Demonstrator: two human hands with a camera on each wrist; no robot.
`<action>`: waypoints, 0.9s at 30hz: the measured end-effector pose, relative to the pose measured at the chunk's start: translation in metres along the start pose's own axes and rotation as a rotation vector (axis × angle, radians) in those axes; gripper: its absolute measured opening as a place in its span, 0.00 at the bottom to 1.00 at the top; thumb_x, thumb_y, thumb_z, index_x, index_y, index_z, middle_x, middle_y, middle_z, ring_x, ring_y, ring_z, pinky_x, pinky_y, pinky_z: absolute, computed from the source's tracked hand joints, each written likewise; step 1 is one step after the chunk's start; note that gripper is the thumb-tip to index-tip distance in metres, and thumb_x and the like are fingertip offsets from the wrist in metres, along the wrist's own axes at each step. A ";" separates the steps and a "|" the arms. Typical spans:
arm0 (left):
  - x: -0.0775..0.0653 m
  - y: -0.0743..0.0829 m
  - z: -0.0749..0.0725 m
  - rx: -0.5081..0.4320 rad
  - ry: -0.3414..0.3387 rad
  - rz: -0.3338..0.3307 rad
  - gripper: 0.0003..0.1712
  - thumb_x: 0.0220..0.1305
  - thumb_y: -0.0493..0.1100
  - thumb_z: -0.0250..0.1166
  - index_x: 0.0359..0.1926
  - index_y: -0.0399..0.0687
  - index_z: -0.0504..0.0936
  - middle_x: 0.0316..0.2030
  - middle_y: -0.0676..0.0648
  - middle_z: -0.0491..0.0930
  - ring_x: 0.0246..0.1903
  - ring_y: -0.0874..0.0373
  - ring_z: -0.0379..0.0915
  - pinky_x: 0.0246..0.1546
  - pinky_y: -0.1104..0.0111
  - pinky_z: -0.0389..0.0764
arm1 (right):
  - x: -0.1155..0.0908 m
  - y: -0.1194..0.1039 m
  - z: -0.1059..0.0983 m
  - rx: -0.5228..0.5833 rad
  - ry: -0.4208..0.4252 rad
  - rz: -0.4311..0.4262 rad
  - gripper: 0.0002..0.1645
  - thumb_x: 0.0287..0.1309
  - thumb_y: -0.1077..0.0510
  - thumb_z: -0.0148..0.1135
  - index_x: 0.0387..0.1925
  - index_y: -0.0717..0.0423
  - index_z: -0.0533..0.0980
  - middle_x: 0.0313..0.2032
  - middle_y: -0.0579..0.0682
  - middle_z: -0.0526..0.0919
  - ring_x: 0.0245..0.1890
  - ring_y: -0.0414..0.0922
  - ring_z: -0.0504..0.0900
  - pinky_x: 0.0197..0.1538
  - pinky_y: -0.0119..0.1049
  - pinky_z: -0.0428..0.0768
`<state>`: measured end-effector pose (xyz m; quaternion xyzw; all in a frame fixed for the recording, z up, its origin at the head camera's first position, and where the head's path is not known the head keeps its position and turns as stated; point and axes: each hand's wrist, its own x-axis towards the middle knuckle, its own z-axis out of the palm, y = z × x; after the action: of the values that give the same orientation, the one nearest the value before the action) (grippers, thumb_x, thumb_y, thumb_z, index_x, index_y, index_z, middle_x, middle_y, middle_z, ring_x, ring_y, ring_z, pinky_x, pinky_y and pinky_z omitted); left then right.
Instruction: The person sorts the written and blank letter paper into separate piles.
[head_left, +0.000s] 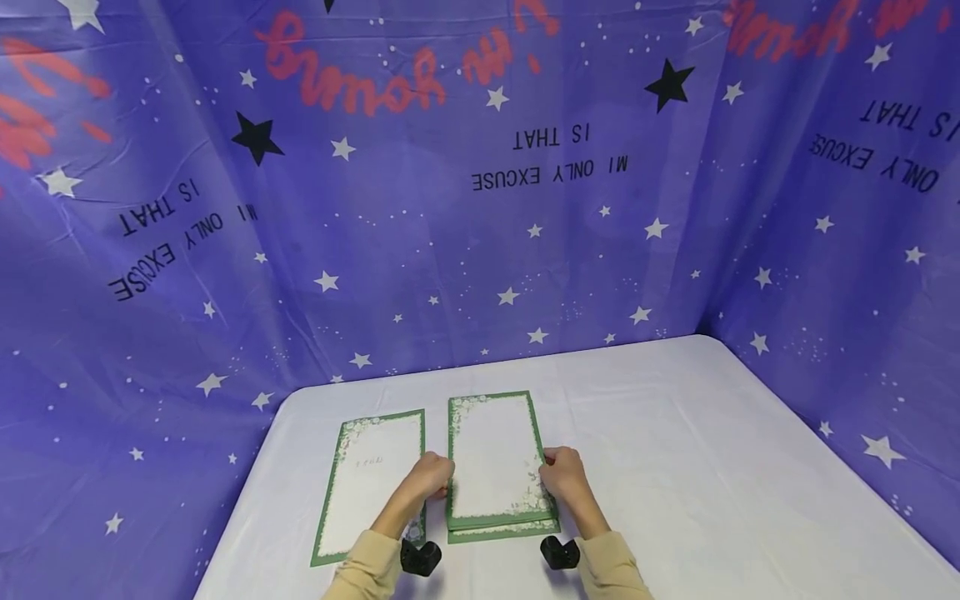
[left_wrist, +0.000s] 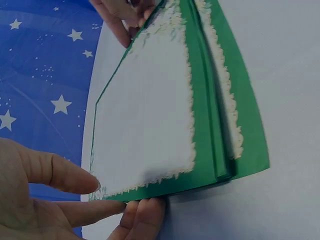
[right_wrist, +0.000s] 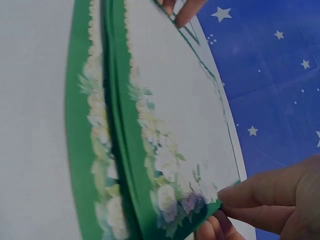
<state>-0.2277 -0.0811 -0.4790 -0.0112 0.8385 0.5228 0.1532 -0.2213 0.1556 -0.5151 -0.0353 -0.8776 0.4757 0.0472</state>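
Observation:
Both hands hold a small stack of green-bordered, flower-printed paper sheets [head_left: 495, 458] on the table. My left hand [head_left: 431, 477] grips the left edge, thumb above and fingers beneath, as the left wrist view shows. At the right edge my right hand [right_wrist: 272, 200] pinches the paper between thumb and fingers near the printed flowers. One bottom sheet [left_wrist: 252, 145] sticks out past the near edge of the others. Left of the stack lies another green-bordered sheet [head_left: 371, 500] with faint writing on it; the left forearm covers part of its near right corner.
A white cloth [head_left: 712, 467] covers the table. Purple curtains [head_left: 450, 250] with stars and lettering rise behind it and at both sides. Black devices [head_left: 420, 557] sit at the wrists, by the beige sleeves.

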 end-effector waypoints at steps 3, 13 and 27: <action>0.000 -0.001 0.002 0.042 0.002 0.012 0.19 0.59 0.32 0.45 0.15 0.55 0.59 0.12 0.57 0.56 0.16 0.63 0.50 0.24 0.71 0.62 | -0.003 -0.002 0.004 0.005 0.010 0.012 0.25 0.52 0.73 0.54 0.52 0.83 0.79 0.41 0.71 0.85 0.44 0.60 0.83 0.46 0.51 0.82; -0.002 -0.004 0.007 0.187 0.077 0.146 0.19 0.63 0.34 0.51 0.17 0.52 0.58 0.17 0.53 0.55 0.19 0.60 0.50 0.22 0.71 0.58 | -0.009 -0.005 0.015 -0.071 0.122 -0.011 0.26 0.53 0.72 0.60 0.55 0.82 0.78 0.46 0.74 0.74 0.50 0.69 0.74 0.58 0.63 0.73; -0.005 0.000 0.014 0.077 0.011 0.212 0.36 0.64 0.24 0.57 0.72 0.16 0.59 0.43 0.38 0.73 0.30 0.58 0.62 0.28 0.71 0.66 | -0.005 0.007 -0.001 0.055 0.174 -0.035 0.24 0.59 0.75 0.51 0.56 0.74 0.79 0.36 0.59 0.83 0.32 0.46 0.79 0.37 0.42 0.78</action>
<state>-0.2191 -0.0692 -0.4832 0.0807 0.8551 0.5036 0.0928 -0.2156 0.1600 -0.5207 -0.0595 -0.8574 0.4938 0.1324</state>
